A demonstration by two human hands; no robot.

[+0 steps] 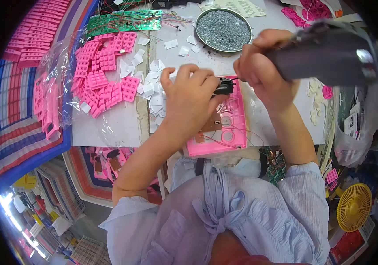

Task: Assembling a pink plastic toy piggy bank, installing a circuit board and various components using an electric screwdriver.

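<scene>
A pink plastic casing [232, 132] lies open on the white table [109, 128] in front of me, with thin red wires and a small brown board inside. My left hand [189, 95] presses down on its upper left part, fingers curled over a small black part [224, 87]. My right hand [264, 70] grips a dark grey electric screwdriver [325, 53], whose tip points at that black part.
A round metal dish of small screws [223, 29] stands at the back. Pink keypad pieces [105, 70] and white paper squares [153, 84] lie to the left, green circuit boards [122, 21] behind them. A yellow fan grille [354, 206] is low on the right.
</scene>
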